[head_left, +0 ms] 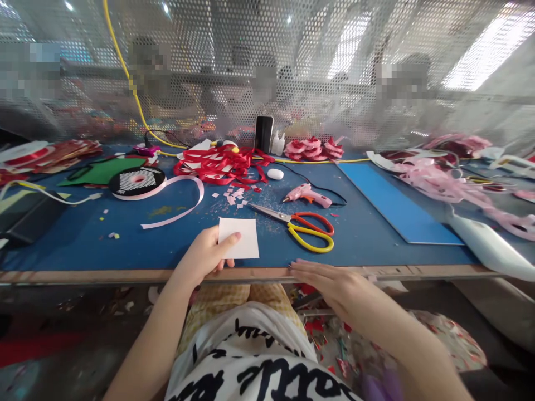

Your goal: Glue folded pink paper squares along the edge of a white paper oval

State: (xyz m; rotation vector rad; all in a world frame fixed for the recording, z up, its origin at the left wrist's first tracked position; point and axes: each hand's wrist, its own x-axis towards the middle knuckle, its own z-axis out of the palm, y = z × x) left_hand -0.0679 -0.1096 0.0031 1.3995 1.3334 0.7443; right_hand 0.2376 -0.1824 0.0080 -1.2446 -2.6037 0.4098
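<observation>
A square of white paper (239,239) is pinched in my left hand (209,249), thumb on top and fingers underneath, just above the table's front edge. My right hand (330,284) rests at that edge with its fingers stretched out and nothing in them. Beyond the hands lie scissors (298,220) with one orange and one yellow handle, their blades pointing left. Behind them sits a pink glue gun (309,196) with a black cord. Small pale paper scraps (234,196) are scattered near the blade tips.
A ribbon spool (137,181) with a loose pink tail lies left, by a green sheet (104,171). Red ribbons (217,166), a phone (263,133) and red-pink ribbon flowers (311,148) line the back. A blue board (397,203) and pink ribbons (438,181) lie right.
</observation>
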